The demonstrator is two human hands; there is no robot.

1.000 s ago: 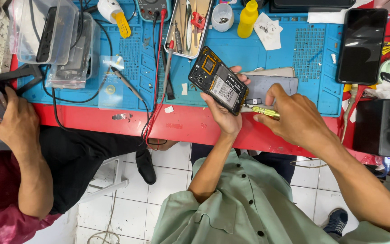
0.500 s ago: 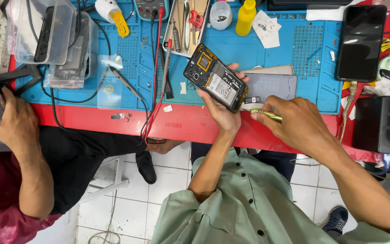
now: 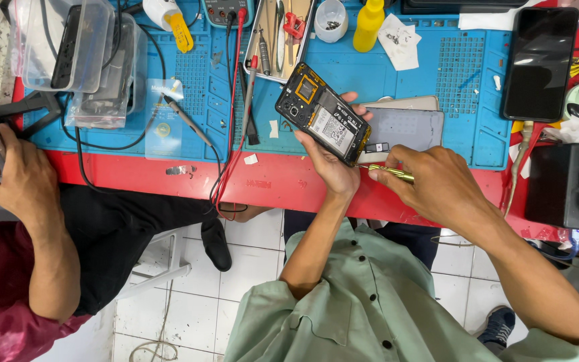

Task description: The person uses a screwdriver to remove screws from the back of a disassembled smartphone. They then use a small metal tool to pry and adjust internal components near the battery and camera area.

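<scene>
While the left hand (image 3: pixel 333 164) grips the opened phone (image 3: pixel 323 122) tilted, the right hand (image 3: pixel 440 184) pinches a yellow-handled screwdriver (image 3: pixel 390 173)

We get bright, even light from above, no hard shadows, just soft ones under the hands on the red table edge (image 3: pixel 283 181). Faint glare on the dark phone screen (image 3: pixel 539 64) at top right. Pic is sharp in the middle; edges bend a bit w/ wide-angle distortion. Floor tiles (image 3: pixel 182 308) slightly soft, colours strong.
</scene>
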